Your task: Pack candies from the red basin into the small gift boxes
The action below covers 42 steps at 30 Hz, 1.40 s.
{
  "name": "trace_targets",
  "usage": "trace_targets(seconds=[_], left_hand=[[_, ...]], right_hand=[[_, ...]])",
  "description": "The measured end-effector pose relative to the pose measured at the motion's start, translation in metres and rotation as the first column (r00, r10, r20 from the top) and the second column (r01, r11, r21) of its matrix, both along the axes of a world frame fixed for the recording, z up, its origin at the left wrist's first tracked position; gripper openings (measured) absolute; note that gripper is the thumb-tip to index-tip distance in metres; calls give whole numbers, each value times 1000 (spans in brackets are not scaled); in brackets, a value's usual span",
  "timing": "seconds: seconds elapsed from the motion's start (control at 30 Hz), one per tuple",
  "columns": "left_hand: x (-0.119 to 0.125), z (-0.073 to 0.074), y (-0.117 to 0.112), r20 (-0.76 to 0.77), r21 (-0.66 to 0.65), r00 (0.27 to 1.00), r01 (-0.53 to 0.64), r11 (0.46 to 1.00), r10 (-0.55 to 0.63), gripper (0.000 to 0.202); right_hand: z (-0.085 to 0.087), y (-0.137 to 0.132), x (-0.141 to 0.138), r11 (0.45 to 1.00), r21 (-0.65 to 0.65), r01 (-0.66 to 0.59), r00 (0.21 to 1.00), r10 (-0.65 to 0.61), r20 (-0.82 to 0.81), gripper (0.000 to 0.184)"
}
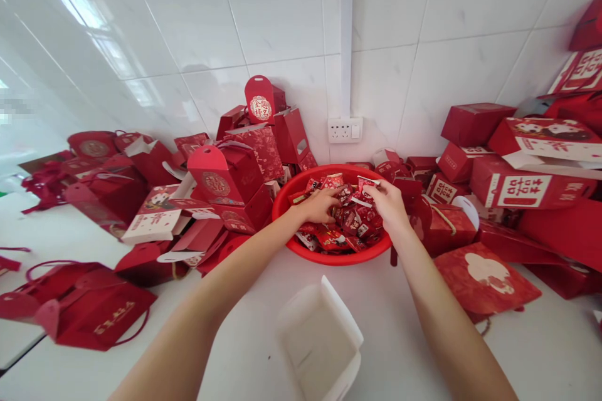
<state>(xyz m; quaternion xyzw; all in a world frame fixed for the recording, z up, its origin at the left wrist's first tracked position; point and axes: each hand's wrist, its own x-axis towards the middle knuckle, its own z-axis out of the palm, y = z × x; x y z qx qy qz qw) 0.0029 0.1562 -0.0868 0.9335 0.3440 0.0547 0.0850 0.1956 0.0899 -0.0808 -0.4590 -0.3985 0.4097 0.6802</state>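
Note:
A round red plastic basin stands near the wall, heaped with small red wrapped packets. My left hand reaches over its left side, fingers bent down among the packets; what they hold, if anything, is hidden. At the back right of the basin, my right hand pinches a small red packet with a white edge between thumb and fingers. Closer to me, between my forearms, an open box with a pale inside stands on the white table, its flaps raised.
Red gift boxes are piled on the left, some with handles. More red boxes are stacked high on the right, close to my right forearm. Behind the basin, a wall socket sits on the white tiled wall.

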Motion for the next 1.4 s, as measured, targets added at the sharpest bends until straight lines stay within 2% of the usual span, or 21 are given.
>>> trace_targets(seconds=[0.1,0.17,0.23,0.3,0.43,0.53,0.63,0.77,0.87,0.97,1.03,1.13,1.23,1.3,1.4], left_hand=[[0,0,1,5,36,1000,16,999,-16,15],[0,2,0,36,25,998,48,999,-49,9],[0,4,-1,92,18,994,55,998,-57,13],[0,7,-4,193,11,981,15,1000,-17,17],[0,10,-6,445,-75,893,-41,996,71,27],[-1,10,-5,525,-173,841,-47,984,133,34],[-1,8,-3,571,-226,809,-10,974,141,36],[2,7,-3,609,-253,789,104,962,75,36],[2,7,-3,581,-288,810,114,951,79,40],[-1,9,-4,471,-326,878,81,942,88,38],[-2,11,-6,361,-342,930,70,937,62,28],[-2,12,-10,172,-290,985,24,957,28,14],[-1,11,-11,49,-238,999,31,971,-20,18],[-1,10,-9,46,-228,998,41,973,-32,23],[-5,9,-5,173,-180,985,6,984,26,29]], right_hand=[[0,-1,0,1000,10,4,1000,-4,14,19],[0,-2,0,1000,13,5,1000,-6,15,20],[1,-3,-1,1000,17,9,1000,-9,17,22],[2,-4,-1,1000,13,11,1000,-11,13,23],[6,-7,-1,1000,-26,-4,1000,4,-12,25],[8,-9,-2,998,-52,-34,999,32,-38,26],[9,-10,-3,993,-66,-99,994,95,-60,25],[9,-11,-4,969,-77,-233,972,231,-41,28],[6,-9,-3,964,-81,-254,967,254,-9,34],[0,-4,0,989,-55,-141,990,140,-8,35],[-2,-1,1,997,-44,-60,998,58,-26,34],[-2,0,1,999,-39,-8,998,5,-64,31],[1,-1,1,999,-40,14,996,-17,-87,30],[3,-2,1,999,-36,26,994,-29,-102,29],[5,-3,0,999,-40,26,989,-31,-146,26]])
